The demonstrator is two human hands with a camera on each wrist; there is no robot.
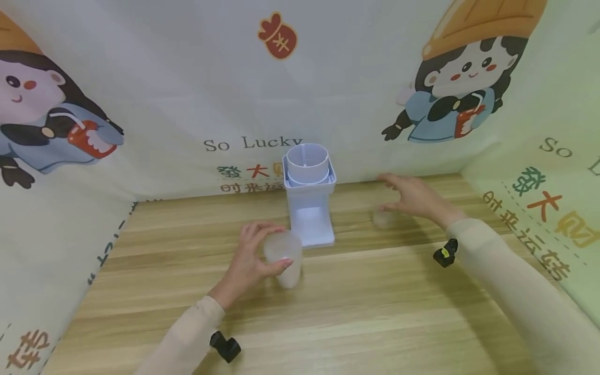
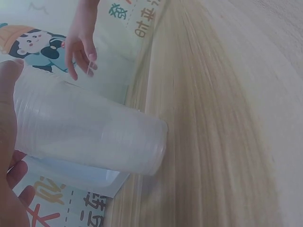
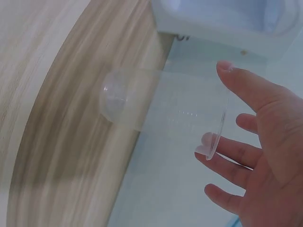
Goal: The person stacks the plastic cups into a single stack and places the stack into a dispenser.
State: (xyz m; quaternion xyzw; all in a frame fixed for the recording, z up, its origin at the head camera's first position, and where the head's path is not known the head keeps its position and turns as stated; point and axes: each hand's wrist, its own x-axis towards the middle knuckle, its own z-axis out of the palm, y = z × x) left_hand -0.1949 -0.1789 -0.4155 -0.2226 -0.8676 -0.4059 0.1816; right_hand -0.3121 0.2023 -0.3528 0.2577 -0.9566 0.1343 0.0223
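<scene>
My left hand (image 1: 257, 254) holds a stack of translucent plastic cups (image 1: 287, 265) near its rims. In the left wrist view the nested cups (image 2: 90, 123) taper towards the wood, and fingertips show at their wide end. Farther right, my right hand (image 1: 417, 197) has thumb and fingers around the rim of a single clear plastic cup (image 1: 383, 217). The right wrist view shows this cup (image 3: 161, 99) with its base low over the tabletop and some fingertips visible through its wall. Between the hands stands a white plastic holder (image 1: 311, 224) with a round cup-shaped top.
The wooden tabletop (image 1: 356, 312) reaches back to a printed cloth wall (image 1: 178, 104). Another cloth side (image 1: 525, 156) closes off the right. The holder stands close to the back wall, just behind the cup stack.
</scene>
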